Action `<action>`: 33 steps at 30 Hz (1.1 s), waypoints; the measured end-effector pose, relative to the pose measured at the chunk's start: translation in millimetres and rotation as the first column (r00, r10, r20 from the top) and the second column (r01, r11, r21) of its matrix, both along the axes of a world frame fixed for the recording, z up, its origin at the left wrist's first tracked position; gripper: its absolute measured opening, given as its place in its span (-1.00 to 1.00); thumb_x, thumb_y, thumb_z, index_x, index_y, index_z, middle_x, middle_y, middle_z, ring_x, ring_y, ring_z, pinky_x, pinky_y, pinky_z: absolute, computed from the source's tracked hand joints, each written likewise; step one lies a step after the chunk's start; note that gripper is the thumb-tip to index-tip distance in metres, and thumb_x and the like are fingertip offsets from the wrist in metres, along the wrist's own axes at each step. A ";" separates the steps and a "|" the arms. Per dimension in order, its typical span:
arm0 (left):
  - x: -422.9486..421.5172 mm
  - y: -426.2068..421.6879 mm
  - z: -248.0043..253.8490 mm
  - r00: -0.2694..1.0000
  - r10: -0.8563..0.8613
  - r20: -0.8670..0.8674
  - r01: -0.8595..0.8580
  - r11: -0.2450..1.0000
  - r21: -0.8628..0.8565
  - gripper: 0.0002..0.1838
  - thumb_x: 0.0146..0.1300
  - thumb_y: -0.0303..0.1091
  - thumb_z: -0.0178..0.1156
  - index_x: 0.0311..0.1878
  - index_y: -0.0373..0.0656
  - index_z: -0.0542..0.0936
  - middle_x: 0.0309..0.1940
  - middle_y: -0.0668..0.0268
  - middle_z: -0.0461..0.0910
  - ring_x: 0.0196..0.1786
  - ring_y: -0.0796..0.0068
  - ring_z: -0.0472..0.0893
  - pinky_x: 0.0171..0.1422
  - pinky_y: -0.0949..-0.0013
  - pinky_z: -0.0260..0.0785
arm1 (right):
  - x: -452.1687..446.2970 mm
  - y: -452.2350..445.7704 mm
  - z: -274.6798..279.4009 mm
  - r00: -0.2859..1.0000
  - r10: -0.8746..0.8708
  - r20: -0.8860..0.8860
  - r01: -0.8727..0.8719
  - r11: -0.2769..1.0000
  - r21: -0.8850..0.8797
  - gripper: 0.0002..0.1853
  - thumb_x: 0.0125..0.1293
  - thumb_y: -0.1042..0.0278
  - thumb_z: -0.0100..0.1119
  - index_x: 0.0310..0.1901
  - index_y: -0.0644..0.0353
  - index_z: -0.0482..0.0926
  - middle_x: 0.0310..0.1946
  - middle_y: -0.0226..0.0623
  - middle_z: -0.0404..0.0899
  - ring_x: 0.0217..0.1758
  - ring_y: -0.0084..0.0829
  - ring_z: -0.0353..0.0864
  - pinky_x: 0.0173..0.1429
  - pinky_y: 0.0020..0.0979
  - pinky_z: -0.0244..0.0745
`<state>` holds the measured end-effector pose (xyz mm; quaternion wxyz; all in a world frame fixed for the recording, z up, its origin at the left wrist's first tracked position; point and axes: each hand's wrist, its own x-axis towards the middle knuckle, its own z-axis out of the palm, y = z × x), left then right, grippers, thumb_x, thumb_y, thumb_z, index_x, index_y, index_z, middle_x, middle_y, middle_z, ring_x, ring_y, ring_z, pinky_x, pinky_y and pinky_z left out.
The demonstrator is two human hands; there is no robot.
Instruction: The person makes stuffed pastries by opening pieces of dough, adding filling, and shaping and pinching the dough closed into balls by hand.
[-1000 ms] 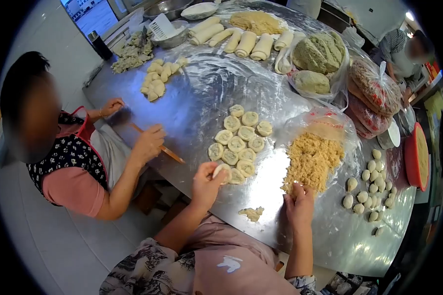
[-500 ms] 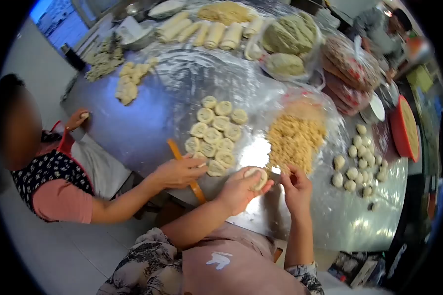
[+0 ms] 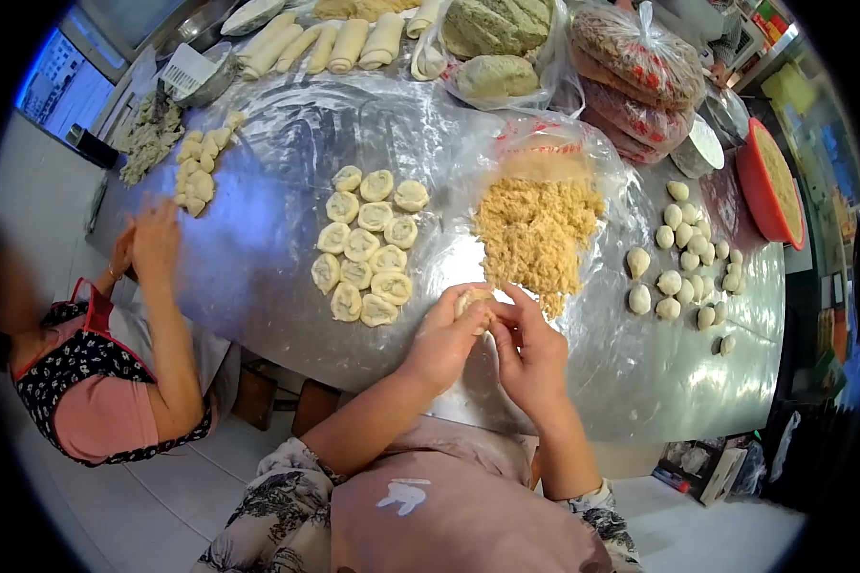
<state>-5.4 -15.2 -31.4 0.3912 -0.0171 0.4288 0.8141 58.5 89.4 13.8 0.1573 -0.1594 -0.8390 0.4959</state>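
Close to the table's front edge, my left hand [image 3: 441,334] is closed around a small round of dough [image 3: 472,304], cupping it from the left. The fingers of my right hand [image 3: 526,355] pinch the same dough at its right side. Part of the dough is hidden by the fingers. Just beyond my hands lies a heap of crumbly tan filling [image 3: 535,229] on a clear plastic sheet. To the left of it, rows of round swirled dough pieces [image 3: 361,246] rest flat on the metal table [image 3: 287,296].
Small pale dough balls [image 3: 669,283] sit at right, near a red basin [image 3: 772,181]. Behind are bagged green dough [image 3: 497,76], red-printed bags [image 3: 635,57] and dough rolls [image 3: 352,43]. At left, a co-worker's hands [image 3: 153,239] are near yellowish dough lumps [image 3: 199,167].
My right hand has come over to the dough in my left. The co-worker's hand has left the swirled pieces for the far left. An orange strip is out of sight. The view has shifted.
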 end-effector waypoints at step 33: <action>9.0 -19.4 13.2 0.958 -0.185 0.221 0.141 0.969 0.203 -0.61 0.48 -0.34 -0.19 0.32 -0.07 0.16 0.15 0.31 0.38 0.15 0.48 0.45 0.21 0.36 0.34 | -16.8 -6.4 -26.8 0.928 0.293 -0.228 -0.160 0.870 0.467 -0.37 0.40 -0.27 -0.35 -0.02 0.20 0.44 0.06 -0.15 0.51 0.34 0.05 0.26 0.37 0.07 -0.01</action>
